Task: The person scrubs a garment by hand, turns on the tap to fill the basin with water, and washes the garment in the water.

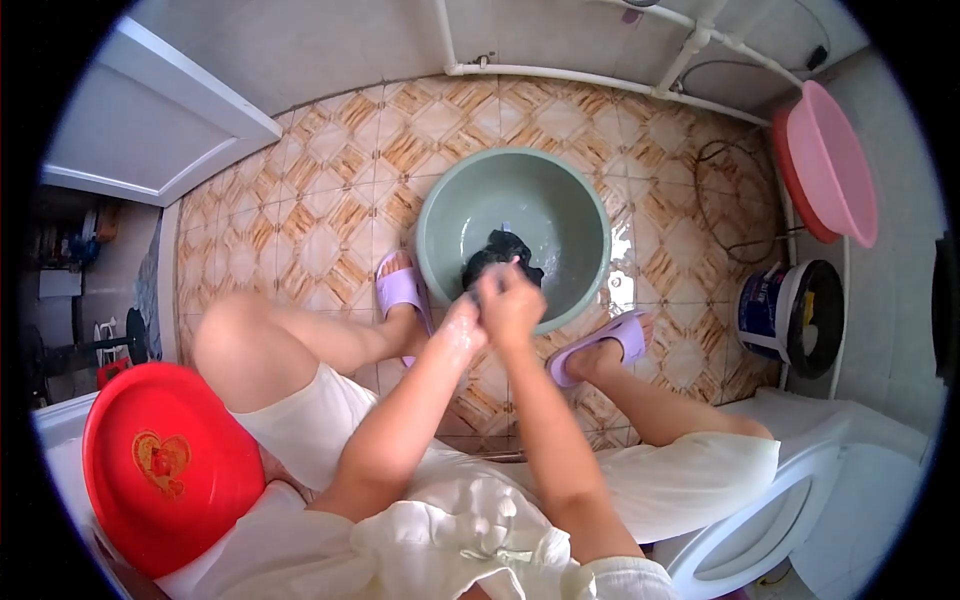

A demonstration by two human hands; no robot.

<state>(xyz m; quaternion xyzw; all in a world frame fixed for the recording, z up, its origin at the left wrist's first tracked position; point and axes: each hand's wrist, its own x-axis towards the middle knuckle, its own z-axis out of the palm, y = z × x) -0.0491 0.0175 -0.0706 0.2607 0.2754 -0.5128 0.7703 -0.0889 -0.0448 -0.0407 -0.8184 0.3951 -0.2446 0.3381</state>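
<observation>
Head view: left hand (pixel 465 328) and right hand (pixel 510 300), both blurred, meet over the near rim of a round grey-green plastic basin (pixel 480 190) on the patterned tile floor (pixel 320 190). Crumpled black wet-looking cloth (pixel 508 247) lies inside the basin, directly beyond the fingers; whether either hand grips it cannot be told.

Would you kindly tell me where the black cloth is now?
In the head view, the black cloth is in the near half of the green basin, just beyond the left hand and right hand.
</observation>
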